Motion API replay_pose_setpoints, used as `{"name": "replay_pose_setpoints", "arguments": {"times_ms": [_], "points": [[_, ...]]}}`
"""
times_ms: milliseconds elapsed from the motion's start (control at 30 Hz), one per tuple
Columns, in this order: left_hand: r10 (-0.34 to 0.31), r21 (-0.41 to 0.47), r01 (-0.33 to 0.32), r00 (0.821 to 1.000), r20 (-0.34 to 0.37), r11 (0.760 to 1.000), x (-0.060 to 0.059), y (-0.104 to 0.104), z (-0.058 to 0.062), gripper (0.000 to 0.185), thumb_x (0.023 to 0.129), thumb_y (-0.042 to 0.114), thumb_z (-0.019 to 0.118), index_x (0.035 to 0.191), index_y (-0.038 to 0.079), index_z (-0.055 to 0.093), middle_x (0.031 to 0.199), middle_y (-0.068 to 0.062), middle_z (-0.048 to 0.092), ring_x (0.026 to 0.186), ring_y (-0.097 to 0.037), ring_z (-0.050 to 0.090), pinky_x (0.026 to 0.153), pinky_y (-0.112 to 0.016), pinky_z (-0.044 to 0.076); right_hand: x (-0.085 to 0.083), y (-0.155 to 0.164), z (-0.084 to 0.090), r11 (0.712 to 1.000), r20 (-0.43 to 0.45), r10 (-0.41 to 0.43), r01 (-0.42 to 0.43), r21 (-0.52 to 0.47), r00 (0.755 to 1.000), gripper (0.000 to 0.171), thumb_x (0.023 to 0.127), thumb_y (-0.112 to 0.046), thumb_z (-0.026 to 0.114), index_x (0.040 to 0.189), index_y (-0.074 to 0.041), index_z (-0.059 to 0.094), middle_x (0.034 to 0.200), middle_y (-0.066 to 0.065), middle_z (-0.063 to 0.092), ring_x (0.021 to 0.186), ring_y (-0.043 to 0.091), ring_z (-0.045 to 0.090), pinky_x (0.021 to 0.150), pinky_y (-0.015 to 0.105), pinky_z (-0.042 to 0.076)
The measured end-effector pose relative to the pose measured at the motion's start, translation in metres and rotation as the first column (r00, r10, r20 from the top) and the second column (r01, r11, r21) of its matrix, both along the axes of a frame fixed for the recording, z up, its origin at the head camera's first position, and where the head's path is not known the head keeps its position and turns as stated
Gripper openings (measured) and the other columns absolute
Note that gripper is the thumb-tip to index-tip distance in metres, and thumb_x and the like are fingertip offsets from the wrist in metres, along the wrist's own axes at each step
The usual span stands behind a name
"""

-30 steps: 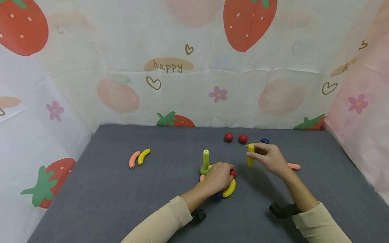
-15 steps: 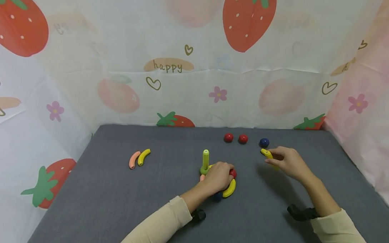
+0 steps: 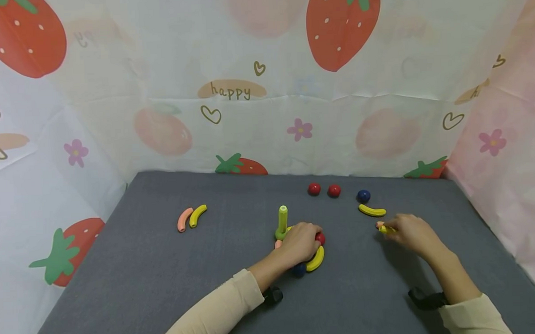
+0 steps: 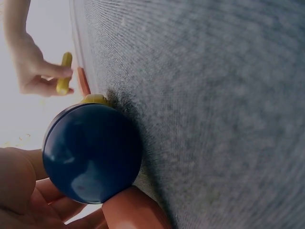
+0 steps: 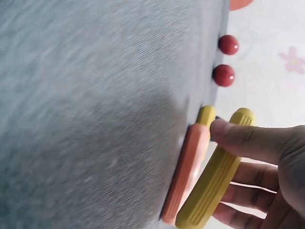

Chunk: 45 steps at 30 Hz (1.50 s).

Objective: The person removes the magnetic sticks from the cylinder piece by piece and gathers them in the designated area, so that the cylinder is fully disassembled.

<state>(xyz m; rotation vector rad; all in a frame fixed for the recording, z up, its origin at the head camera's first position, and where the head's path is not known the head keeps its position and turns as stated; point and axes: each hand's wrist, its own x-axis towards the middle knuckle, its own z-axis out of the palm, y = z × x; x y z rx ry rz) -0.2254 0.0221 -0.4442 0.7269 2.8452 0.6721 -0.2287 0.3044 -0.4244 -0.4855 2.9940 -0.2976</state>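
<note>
Head view: right hand (image 3: 413,233) pinching a yellow stick (image 5: 214,176)

At the right of the grey table (image 3: 121,300), the yellow stick sits between the thumb and fingers of the right hand, tilted in the right wrist view. It is held just over a pink stick (image 5: 185,176); whether the two touch cannot be told. Just behind, a curved yellow stick (image 3: 372,210) lies on the table near a far blue ball (image 3: 363,196), and two red balls, one (image 3: 314,189) and another (image 3: 334,190), rest farther along.

The left hand (image 3: 302,242) is over a close group near the middle: an upright lime stick (image 3: 283,218) on a green base (image 3: 280,234), a red ball (image 3: 320,239) by the fingertips and a yellow curve (image 3: 315,259). In the left wrist view, a blue ball (image 4: 93,152) hides part of this hand, so whether it grips or merely rests there cannot be told.

Well apart on the left, an orange curve (image 3: 185,219) and a small yellow curve (image 3: 198,215) lie side by side.
</note>
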Motion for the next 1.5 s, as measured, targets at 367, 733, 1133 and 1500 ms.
{"name": "replay_pose_setpoints", "arguments": {"times_ms": [367, 733, 1133, 1500], "points": [[-0.004, -0.010, 0.004, 1.000, -0.005, 1.000, 0.001, 0.001, 0.000, 0.027, 0.091, 0.008, 0.061, 0.117, 0.007, 0.070, 0.100, -0.005, 0.072, 0.076, -0.014, 0.057, 0.061, -0.019, 0.043, -0.001, 0.010, -0.013, 0.994, 0.111, -0.041, 0.029, 0.103, 0.993, 0.033, 0.082, -0.014, 0.076, 0.113, -0.001, 0.072, 0.110, 0.028, 0.068, 0.090, 0.040, 0.065, 0.076, 0.055, 0.052], [0.001, -0.021, -0.001, 1.000, 0.001, 1.000, 0.001, 0.003, 0.001, 0.026, 0.094, 0.010, 0.059, 0.117, 0.009, 0.070, 0.099, -0.004, 0.071, 0.077, -0.014, 0.057, 0.062, -0.020, 0.043, 0.000, 0.013, -0.013, 0.996, 0.149, -0.065, 0.056, 0.068, 0.987, 0.033, 0.083, -0.015, 0.075, 0.113, -0.001, 0.072, 0.113, 0.026, 0.068, 0.096, 0.041, 0.064, 0.080, 0.056, 0.051], [-0.004, -0.014, 0.004, 1.000, 0.030, 1.000, -0.001, 0.004, -0.001, 0.028, 0.098, 0.013, 0.056, 0.123, 0.009, 0.068, 0.114, -0.006, 0.071, 0.091, -0.016, 0.063, 0.072, -0.022, 0.049, 0.005, 0.013, -0.008, 0.997, 0.105, -0.072, 0.074, -0.016, 0.992, 0.035, 0.084, -0.017, 0.074, 0.113, 0.001, 0.071, 0.102, 0.021, 0.071, 0.084, 0.032, 0.066, 0.072, 0.049, 0.052], [-0.016, 0.090, 0.008, 0.996, 0.087, 0.996, 0.009, -0.010, 0.004, 0.038, 0.099, 0.022, 0.057, 0.135, 0.009, 0.059, 0.134, -0.005, 0.062, 0.125, -0.019, 0.057, 0.105, -0.035, 0.046, 0.008, 0.001, -0.003, 0.975, 0.013, -0.014, 0.017, -0.220, 1.000, 0.037, 0.089, -0.020, 0.070, 0.117, 0.003, 0.068, 0.104, 0.018, 0.071, 0.091, 0.032, 0.067, 0.076, 0.047, 0.054]]}}
